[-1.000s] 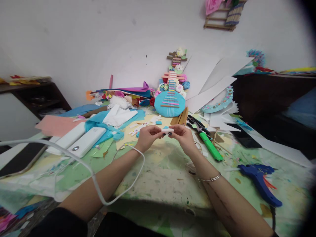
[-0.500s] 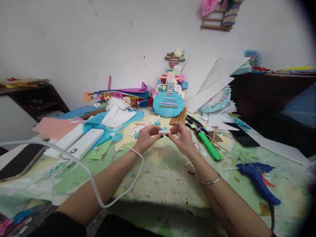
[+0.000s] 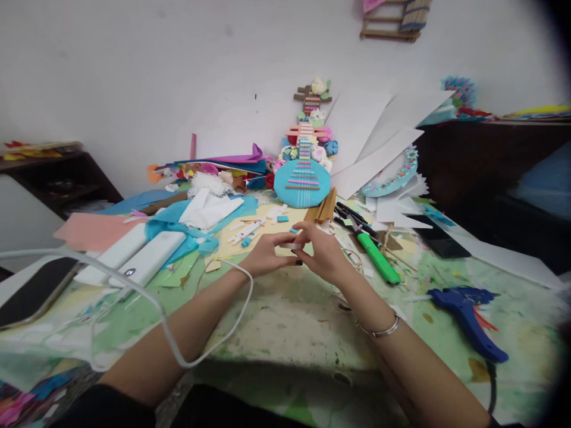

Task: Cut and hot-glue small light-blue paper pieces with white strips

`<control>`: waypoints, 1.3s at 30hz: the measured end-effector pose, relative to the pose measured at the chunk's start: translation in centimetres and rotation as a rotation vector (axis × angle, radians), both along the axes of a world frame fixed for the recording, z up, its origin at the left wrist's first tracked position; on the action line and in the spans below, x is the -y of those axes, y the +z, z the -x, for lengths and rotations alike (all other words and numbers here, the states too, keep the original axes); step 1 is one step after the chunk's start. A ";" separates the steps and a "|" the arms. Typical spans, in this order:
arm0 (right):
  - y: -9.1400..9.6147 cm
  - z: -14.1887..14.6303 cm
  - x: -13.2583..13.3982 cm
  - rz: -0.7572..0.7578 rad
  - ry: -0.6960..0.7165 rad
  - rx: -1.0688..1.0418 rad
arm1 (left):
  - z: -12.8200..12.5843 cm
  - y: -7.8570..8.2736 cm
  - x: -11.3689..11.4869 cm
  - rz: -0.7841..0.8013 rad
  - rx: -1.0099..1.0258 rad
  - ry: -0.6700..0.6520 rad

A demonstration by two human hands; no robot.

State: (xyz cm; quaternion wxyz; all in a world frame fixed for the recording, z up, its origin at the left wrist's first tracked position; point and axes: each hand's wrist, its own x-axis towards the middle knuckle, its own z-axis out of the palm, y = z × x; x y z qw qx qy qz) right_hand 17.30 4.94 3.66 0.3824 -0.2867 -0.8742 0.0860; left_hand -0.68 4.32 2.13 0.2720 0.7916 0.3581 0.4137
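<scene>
Above the near part of the table, a small white strip [image 3: 291, 245], perhaps paper or foam, lies between the fingertips of both hands. My left hand [image 3: 266, 254] is curled, its fingers at the strip's left end and its thumb lower down. From the other side, my right hand [image 3: 325, 254] pinches the strip's right end, its fingers partly hiding it. Behind the hands stand a blue paper lute [image 3: 291, 177] with coloured strips and strings, and a small blue piece [image 3: 282, 219]. Several thin white sticks [image 3: 250, 230] lie by my left hand.
A green utility knife [image 3: 377, 257] and a blue glue gun [image 3: 466, 315] lie at the right, with a black phone [image 3: 439, 236] behind. At the left are a white power bank [image 3: 154, 258] and a white cable [image 3: 167, 327] crossing over my left forearm.
My fingers have shifted around the white strip: it is turned, and my right fingers cover more of it. My left thumb has dropped away from it. The view has tilted slightly downward.
</scene>
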 end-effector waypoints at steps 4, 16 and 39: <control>0.1 0.0 0.3 -0.030 0.063 0.063 | 1.2 1.4 -0.1 0.420 0.118 -0.283; 0.6 0.0 0.5 -0.207 0.108 0.059 | 1.3 0.6 -0.4 0.910 0.333 -0.309; 0.4 0.1 0.8 -0.181 0.045 -0.062 | 1.0 0.8 0.3 0.930 0.404 -0.421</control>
